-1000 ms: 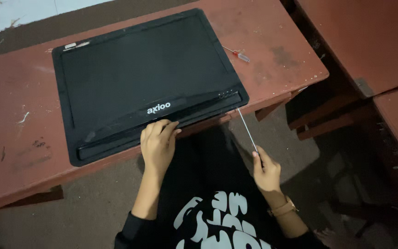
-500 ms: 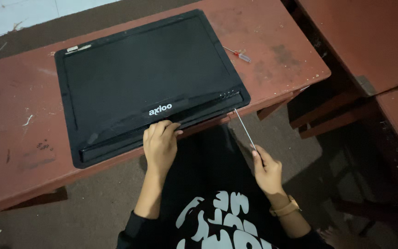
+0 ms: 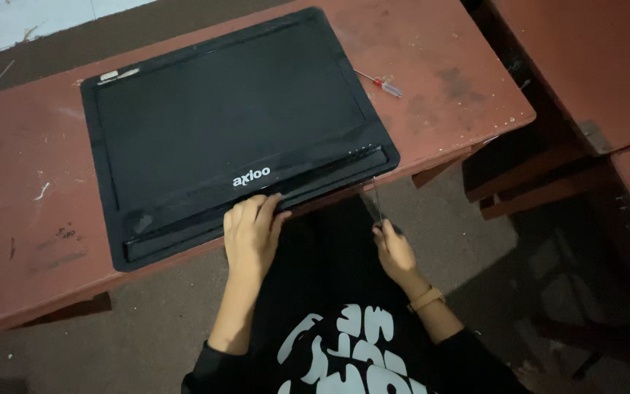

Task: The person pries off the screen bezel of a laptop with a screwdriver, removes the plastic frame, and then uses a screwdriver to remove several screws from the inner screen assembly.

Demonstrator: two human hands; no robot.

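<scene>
A black monitor (image 3: 235, 131) lies face up on a reddish desk (image 3: 23, 219), its near edge overhanging the desk's front edge slightly. The left hand (image 3: 251, 233) rests on that near edge, fingers (image 3: 257, 211) curled over the bezel. The right hand (image 3: 395, 252) is below the desk edge, closed around a thin tool (image 3: 376, 201), seemingly a screwdriver, whose tip reaches up to the monitor's near right corner. A small red-handled screwdriver (image 3: 380, 82) lies apart on bare desk right of the monitor.

Monitor (image 3: 235, 131) fills desk (image 3: 23, 219) mid; screwdriver (image 3: 380, 82) beside.
</scene>
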